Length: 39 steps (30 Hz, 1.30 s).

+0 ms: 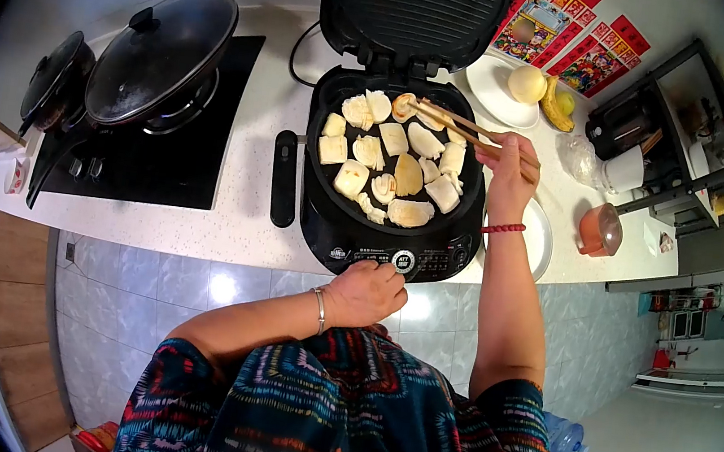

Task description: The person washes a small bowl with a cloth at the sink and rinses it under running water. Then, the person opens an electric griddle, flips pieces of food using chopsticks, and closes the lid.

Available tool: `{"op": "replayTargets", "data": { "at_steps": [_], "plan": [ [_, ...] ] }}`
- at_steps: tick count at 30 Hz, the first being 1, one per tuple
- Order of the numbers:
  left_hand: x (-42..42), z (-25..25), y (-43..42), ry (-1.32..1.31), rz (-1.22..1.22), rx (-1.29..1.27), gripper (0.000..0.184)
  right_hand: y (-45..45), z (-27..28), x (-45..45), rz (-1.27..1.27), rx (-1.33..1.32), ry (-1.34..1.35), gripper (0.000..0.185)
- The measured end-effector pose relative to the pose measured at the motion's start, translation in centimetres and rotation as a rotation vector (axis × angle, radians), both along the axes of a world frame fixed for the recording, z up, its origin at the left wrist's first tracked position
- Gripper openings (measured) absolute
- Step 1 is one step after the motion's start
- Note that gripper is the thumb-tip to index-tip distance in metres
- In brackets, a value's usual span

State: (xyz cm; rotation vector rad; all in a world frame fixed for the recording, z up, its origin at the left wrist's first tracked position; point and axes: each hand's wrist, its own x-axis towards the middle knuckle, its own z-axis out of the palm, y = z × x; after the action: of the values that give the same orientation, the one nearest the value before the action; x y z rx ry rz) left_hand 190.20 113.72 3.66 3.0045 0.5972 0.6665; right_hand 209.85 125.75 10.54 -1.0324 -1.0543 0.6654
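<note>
My right hand (510,174) grips a pair of wooden chopsticks (465,125) over the right side of a black electric griddle (305,185). At the far part of the pan, the chopstick tips meet a browned slice (404,107). Several pale, thick slices of food, possibly mushroom, lie spread across the pan; one yellowish slice (409,176) sits near the middle. The ridged lid (411,11) stands raised behind. My left hand (369,295) is curled closed by the front edge below the control dial (403,261), with no object showing in it; its palm is hidden.
A lidded wok (166,57) and a smaller lidded pan (57,76) stand on the black hob (161,170) at left. To the right are a white plate (498,89), a banana (557,105), another plate (541,239), an orange cup (600,230) and a black rack (703,132).
</note>
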Motion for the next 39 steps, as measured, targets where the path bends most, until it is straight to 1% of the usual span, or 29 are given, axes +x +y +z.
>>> {"op": "replayTargets", "data": {
  "at_steps": [2,7,12,17,20,22,24,26,28,30,32,34,36,39],
  "plan": [
    [0.0,-0.1,0.0,0.004,0.003,0.0,0.011,0.4,-0.3,-0.2,0.016,-0.068,-0.004,0.023],
    [0.0,-0.3,-0.1,-0.014,0.031,0.035,0.01,1.2,-0.6,-0.6,0.037,-0.081,0.04,0.023],
    [-0.1,-0.3,0.0,-0.002,0.027,0.038,0.009,1.4,-0.3,-0.1,0.001,-0.135,0.084,0.021],
    [0.1,-0.3,-0.1,-0.019,0.051,0.034,0.01,0.7,0.4,-0.6,0.003,-0.082,0.064,0.02],
    [-0.2,-0.1,-0.2,-0.005,0.061,-0.021,0.014,0.1,0.3,-0.7,0.032,-0.047,0.065,0.02],
    [-0.9,0.5,-0.5,-0.068,0.083,-0.031,0.009,-0.6,0.7,-0.7,0.016,-0.039,0.042,0.021],
    [-2.2,0.8,-0.5,-0.124,0.137,-0.033,0.01,-1.3,0.9,-0.3,0.025,-0.012,0.001,0.026],
    [-3.2,1.1,-0.7,-0.094,0.149,-0.051,0.009,-1.9,1.0,0.0,0.01,-0.023,0.017,0.025],
    [-3.9,0.9,-1.1,-0.118,0.209,-0.05,0.007,-2.3,0.7,0.4,0.042,0.0,0.035,0.024],
    [-4.1,1.0,-1.7,-0.093,0.199,-0.078,0.007,-2.7,0.6,0.5,0.037,0.007,0.047,0.024],
    [-3.7,0.7,-2.2,-0.089,0.095,-0.116,0.008,-2.9,0.6,0.7,0.033,0.0,0.048,0.024],
    [-3.0,1.0,-2.1,-0.054,0.072,-0.07,0.008,-3.2,0.7,0.7,0.027,-0.001,0.049,0.024],
    [-2.2,1.3,-1.4,-0.033,0.04,-0.017,0.015,-3.5,0.7,0.7,0.024,-0.002,0.047,0.025],
    [-0.7,0.4,-0.6,-0.038,0.031,0.033,0.016,-3.8,0.7,0.6,0.023,0.008,0.057,0.025]
  ]
}}
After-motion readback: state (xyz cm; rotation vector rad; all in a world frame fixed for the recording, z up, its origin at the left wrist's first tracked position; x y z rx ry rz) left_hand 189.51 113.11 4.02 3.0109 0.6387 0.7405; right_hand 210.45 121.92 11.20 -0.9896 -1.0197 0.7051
